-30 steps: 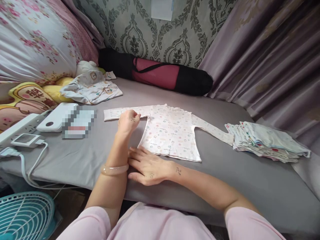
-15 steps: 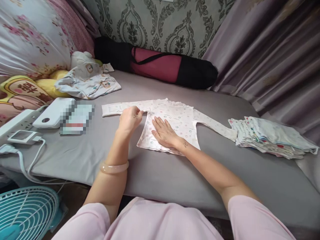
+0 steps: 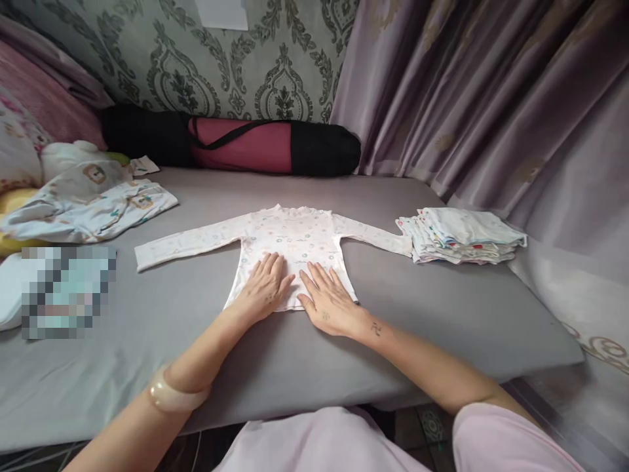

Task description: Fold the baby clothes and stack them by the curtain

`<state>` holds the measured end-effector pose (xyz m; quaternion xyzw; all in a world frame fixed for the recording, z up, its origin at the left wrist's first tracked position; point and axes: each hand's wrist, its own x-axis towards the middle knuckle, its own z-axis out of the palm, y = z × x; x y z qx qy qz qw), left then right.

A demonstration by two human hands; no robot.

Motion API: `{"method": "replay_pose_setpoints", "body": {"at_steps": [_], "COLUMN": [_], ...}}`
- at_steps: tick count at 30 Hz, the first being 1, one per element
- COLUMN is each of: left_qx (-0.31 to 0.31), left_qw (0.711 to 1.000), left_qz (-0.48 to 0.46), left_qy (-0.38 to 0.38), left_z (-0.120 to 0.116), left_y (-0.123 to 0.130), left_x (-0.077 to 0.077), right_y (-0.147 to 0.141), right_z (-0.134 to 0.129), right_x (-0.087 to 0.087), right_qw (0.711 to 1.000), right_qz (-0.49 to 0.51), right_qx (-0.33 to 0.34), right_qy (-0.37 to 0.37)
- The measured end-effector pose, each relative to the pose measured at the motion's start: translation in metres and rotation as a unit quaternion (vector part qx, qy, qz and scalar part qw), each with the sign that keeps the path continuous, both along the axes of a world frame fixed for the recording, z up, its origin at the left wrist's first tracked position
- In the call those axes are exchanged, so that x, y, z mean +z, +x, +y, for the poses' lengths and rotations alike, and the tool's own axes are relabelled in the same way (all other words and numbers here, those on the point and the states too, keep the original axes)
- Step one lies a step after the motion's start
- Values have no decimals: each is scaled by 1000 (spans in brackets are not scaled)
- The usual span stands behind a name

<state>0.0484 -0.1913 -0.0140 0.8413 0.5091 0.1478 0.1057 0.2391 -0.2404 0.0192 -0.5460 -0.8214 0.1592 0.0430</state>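
Observation:
A small white long-sleeved shirt (image 3: 295,239) with a faint print is spread on the grey sheet, both sleeves stretched out sideways. On the lower left of its body lies my left hand (image 3: 265,285), palm down, fingers extended. My right hand (image 3: 329,298) rests flat near the lower right hem, its fingers spread. Neither hand grips the cloth. The end of the right sleeve touches a stack of folded printed clothes (image 3: 466,236).
A black and dark pink rolled bag (image 3: 240,144) lies along the wall. Crumpled printed cloth (image 3: 98,200) sits at the left, above a white device (image 3: 17,288) and a pixelated flat item (image 3: 69,292). Purple curtains (image 3: 432,98) hang at the right.
My left hand has let go of the left sleeve near the underarm and now lies flat on the shirt. My right hand has shifted toward the lower hem. The view has turned right.

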Motion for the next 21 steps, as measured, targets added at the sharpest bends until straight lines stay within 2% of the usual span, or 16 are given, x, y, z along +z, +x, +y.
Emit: {"method": "replay_pose_setpoints", "body": {"at_steps": [3,7,15,21], "left_qx": [-8,-9,-22,-35], "left_qw": [997,992,989,988], "left_qz": [75,126,144,141], "left_qy": [-4,-3,34,58], "left_z": [-13,-17,-14,-17], "left_y": [-17,-33,-41,-64], "left_x": [2,3,-9,-17], "right_y": [21,33,38,55], "right_z": [-4,-9,-10,-14], "right_x": [-2,-4,-1,7], "right_qw": [1000,1000,1000,999], "right_qz": [-11,-9,6,31], "right_qx": [-10,-9,-8,15], "right_qy": [16,24,14,-18]}}
